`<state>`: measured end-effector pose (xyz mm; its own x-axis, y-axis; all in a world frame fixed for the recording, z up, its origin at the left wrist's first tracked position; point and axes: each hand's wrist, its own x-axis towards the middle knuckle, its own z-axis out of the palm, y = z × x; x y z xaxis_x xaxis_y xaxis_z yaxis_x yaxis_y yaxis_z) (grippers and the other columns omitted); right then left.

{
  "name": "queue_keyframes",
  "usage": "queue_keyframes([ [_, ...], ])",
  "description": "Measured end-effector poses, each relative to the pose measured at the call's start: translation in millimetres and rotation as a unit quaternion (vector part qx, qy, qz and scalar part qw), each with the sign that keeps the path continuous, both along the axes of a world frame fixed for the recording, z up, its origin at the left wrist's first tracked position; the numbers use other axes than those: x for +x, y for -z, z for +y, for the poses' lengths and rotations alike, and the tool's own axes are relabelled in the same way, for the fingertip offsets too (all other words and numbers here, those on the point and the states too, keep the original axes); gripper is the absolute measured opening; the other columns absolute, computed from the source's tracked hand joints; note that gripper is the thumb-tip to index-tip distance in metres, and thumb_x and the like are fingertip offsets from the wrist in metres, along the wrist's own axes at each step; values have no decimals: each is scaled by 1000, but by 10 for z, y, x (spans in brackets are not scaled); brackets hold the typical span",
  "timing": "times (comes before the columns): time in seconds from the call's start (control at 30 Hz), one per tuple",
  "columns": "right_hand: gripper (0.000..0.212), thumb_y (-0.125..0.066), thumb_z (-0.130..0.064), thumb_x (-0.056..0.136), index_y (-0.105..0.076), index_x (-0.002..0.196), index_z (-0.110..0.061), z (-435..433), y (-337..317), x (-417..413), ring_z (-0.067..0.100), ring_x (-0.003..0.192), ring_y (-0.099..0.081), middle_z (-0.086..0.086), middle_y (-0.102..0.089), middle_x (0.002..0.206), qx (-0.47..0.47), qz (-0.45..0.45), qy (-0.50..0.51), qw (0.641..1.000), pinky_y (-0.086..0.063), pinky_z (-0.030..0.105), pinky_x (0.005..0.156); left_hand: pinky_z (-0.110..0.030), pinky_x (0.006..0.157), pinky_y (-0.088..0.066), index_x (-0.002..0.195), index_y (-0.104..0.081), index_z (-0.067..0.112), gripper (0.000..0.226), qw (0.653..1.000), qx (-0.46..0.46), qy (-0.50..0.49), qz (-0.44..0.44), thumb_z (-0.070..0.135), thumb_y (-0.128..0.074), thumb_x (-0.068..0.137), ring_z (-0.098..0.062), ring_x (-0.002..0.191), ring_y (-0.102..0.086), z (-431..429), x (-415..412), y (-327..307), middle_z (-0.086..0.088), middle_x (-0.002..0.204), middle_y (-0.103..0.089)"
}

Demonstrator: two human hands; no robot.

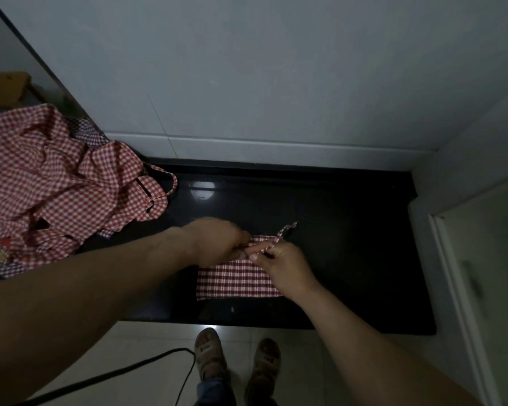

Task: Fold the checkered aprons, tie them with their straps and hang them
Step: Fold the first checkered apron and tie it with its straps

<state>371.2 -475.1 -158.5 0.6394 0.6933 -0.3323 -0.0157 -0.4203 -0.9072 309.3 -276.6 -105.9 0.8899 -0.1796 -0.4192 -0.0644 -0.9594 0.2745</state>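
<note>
On the glossy black counter (349, 230), a crumpled pile of checkered aprons (56, 183) heaps over the left end. Near the front edge, about midway, lies the folded apron (235, 281), a flat, soft rectangle with its long axis running left to right. Both hands meet at its far edge. The left hand (217, 241) curls down there, its hold hidden. The right hand (282, 265) pinches the thin strap (279, 237), whose free end trails toward the back right.

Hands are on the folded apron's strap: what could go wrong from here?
The strap is pinched by the right hand; only a short tail shows, so the knot may slip. Pulling could skew the folded apron on the glossy counter. The loose apron pile lies close by and could snag.
</note>
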Motion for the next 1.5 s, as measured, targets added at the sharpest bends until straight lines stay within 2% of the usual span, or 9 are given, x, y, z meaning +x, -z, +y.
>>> queue_keyframes([
  [0.3,16,-70,-20,97,-82,108,-25,-15,13,-14,-3,106,-68,-15,-76,111,-10,-47,-11,999,-53,29,104,-32,70,-45,112,-56,32,24,992,38,-46,-113,51,-44,105,-17,95,-62,-148,-276,33,7,104,-56],
  [0.4,18,-66,-28,101,-80,110,-29,-25,-13,-48,-4,105,-67,-18,-75,110,-20,-30,9,999,-53,27,100,-34,71,-44,92,-47,33,22,980,-18,-166,-113,49,-42,106,-14,88,-58,-177,-313,6,11,94,-52],
  [0.6,15,-67,-27,99,-73,85,-32,-108,60,-69,10,102,-63,-7,-66,110,-77,-109,134,982,-50,34,98,-34,69,-47,83,-54,20,30,829,-231,-501,-91,39,-53,106,-14,74,-62,-389,-683,335,3,77,-64],
  [0.83,19,-65,-25,100,-79,96,-12,-351,237,11,23,111,-63,2,-66,116,-164,-141,185,959,-51,41,103,-32,66,-37,77,-47,15,29,747,-196,-604,-197,16,-59,103,-13,69,-53,-256,-933,463,-1,75,-55],
  [0.97,21,-65,-25,100,-79,96,-10,-294,223,54,23,106,-64,6,-67,113,-190,-192,130,954,-54,40,97,-24,74,-52,80,-49,12,26,675,-374,-586,-248,15,-56,105,-13,78,-69,-432,-585,65,-7,80,-72],
  [1.03,20,-64,-26,100,-79,96,-12,-285,193,79,23,107,-62,7,-67,114,-207,-213,120,947,-54,40,98,-23,68,-48,80,-47,17,28,741,-385,-508,-214,22,-56,107,-8,70,-63,-487,-523,10,-3,73,-68],
  [1.1,20,-63,-26,101,-78,98,-13,-311,171,90,23,110,-59,7,-66,114,-226,-230,112,940,-52,39,98,-28,73,-45,86,-49,24,24,892,-229,-340,-193,33,-53,107,-7,72,-56,-489,-617,140,7,76,-60],
  [1.17,21,-62,-27,102,-77,100,-13,-337,133,84,22,112,-56,5,-64,113,-230,-238,98,939,-50,36,97,-35,85,-42,94,-52,30,18,963,-63,-181,-191,42,-48,106,-9,86,-54,-496,-772,383,12,91,-61],
  [1.5,16,-65,-30,99,-68,84,-25,-79,-303,-156,7,84,-62,-12,-64,85,-24,-183,-36,982,-50,32,78,-38,83,-30,90,-57,33,44,954,-78,-262,-124,63,-28,102,-9,86,-45,-601,-671,520,15,83,-55],
])
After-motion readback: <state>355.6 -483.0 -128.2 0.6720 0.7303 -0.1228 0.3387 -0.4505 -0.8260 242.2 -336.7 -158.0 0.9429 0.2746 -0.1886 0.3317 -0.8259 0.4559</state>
